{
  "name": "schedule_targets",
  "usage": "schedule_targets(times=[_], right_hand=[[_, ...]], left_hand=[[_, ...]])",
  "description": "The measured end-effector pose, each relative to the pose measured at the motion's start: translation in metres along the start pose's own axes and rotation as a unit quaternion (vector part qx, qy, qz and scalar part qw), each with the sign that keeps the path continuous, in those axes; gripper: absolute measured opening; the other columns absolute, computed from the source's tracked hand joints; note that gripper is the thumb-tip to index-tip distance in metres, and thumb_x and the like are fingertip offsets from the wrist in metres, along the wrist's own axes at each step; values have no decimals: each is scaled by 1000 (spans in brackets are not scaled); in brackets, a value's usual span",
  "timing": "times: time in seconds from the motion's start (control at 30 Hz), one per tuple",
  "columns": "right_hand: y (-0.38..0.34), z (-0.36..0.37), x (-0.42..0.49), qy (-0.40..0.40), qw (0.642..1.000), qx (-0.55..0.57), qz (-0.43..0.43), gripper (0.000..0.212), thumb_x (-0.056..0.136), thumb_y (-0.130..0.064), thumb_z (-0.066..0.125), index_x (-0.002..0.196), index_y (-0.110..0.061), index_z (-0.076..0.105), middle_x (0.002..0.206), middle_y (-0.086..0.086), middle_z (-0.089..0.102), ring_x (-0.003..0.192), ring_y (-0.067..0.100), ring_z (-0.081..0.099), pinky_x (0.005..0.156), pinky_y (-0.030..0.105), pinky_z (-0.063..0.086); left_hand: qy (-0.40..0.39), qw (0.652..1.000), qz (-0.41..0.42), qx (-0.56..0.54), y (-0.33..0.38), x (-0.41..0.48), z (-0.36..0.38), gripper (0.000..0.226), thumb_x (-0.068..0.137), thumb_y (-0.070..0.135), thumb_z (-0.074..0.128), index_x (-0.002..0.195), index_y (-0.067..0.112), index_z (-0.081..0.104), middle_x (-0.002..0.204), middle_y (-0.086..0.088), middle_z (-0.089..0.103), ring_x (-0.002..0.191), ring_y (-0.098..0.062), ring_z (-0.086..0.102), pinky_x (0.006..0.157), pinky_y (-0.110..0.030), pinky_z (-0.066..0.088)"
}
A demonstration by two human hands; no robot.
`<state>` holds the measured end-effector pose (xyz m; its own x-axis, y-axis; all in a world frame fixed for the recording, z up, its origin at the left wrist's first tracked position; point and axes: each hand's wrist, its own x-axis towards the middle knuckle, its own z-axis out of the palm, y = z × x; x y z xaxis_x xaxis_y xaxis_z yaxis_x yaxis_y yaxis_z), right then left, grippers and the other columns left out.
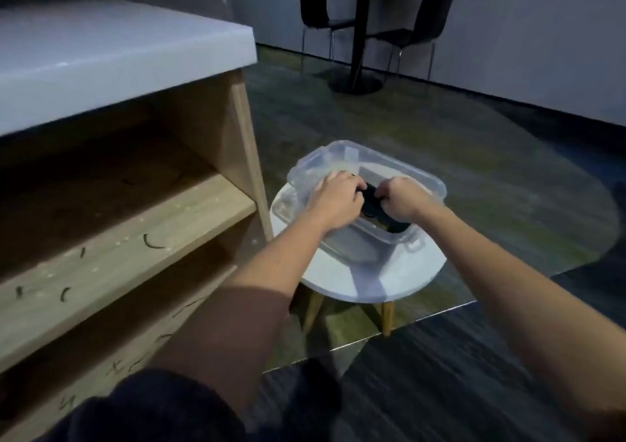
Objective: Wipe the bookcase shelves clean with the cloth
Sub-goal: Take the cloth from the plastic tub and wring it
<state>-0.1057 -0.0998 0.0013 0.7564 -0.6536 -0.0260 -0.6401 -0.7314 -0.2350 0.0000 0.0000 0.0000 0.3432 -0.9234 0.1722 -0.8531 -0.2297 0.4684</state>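
**Beside the bookcase [135, 238]: shelves unwiped**

Dark marks [152, 241] cover the bookcase shelves, so wiping seems not yet begun. On the round worktop [355, 289] stands a clear tub [338, 157]; inside it, left hand [333, 201] and right hand [403, 197] clamp their fingers on the dark cloth [371, 201].

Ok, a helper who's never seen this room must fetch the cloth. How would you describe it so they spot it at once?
Beside the wooden bookcase stands a round white table with a clear plastic tub on it. The cloth is the dark bundle inside that tub, gripped by the left hand and right hand; it is the only dark thing in there.
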Motion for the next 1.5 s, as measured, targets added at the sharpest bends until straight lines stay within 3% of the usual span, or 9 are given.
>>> schedule_targets(times=[0.23,0.33,0.4,0.53,0.8,1.0,1.13,1.27,1.5], right_hand=[[22,30,64,-194,980,-43,-14,28,83,-16,59,110,-7,63,101,11,66,89,28,61,68,29,44],[24,45,79,-325,945,-40,-4,29,84,-23,63,109,-8,58,77,3,58,68,18,53,54,17,46],[25,53,86,-379,925,-22,23,27,91,-22,54,114,-8,52,91,8,56,78,18,52,60,10,45],[20,66,93,-359,932,-53,28,45,95,-20,45,136,-6,33,140,11,38,127,28,40,103,35,33],[9,61,101,-326,941,-93,17,43,86,-9,61,127,-1,49,126,16,56,111,32,58,84,37,48],[14,-7,103,-193,979,-61,-23,39,76,-27,72,103,-1,65,88,14,62,78,25,54,66,28,39],[-4,-68,66,-49,998,31,-20,31,81,-24,68,109,-10,63,104,12,61,90,26,54,71,28,37],[-63,-103,-4,57,986,118,-104,33,85,-24,64,117,-16,58,101,2,43,100,22,44,81,31,34],[-191,-35,-83,98,943,294,-117,24,91,-25,55,113,-19,46,112,-1,32,111,12,31,105,41,31]], left_hand=[[-287,939,-161,96,-17,77,25,30,92,11,45,111,-5,60,111,-21,63,95,-34,59,74,-35,42],[-368,903,-185,126,-25,93,50,30,91,16,52,114,-2,60,109,-16,62,91,-30,57,78,-35,44],[-397,884,-185,163,-28,99,63,37,91,21,56,122,1,57,122,-14,59,106,-31,58,84,-33,44],[-403,869,-188,219,-31,105,80,48,90,25,60,132,6,49,135,-11,51,120,-28,51,84,-29,40],[-417,864,-215,181,-43,120,90,46,94,19,53,137,4,42,140,-13,45,126,-30,45,99,-34,38],[-220,935,-261,94,-26,116,53,47,92,7,53,135,-1,37,134,-23,46,120,-35,50,95,-41,43],[-16,978,-195,-69,-17,82,-20,41,84,19,68,118,8,47,111,-9,61,102,-22,58,87,-31,45],[135,937,-161,-277,-17,-10,-91,33,77,11,75,77,27,46,75,9,52,71,-5,50,74,-25,43],[244,846,-180,-438,-52,-172,-147,13,88,8,60,89,21,57,89,2,64,81,-6,64,65,-16,53]])
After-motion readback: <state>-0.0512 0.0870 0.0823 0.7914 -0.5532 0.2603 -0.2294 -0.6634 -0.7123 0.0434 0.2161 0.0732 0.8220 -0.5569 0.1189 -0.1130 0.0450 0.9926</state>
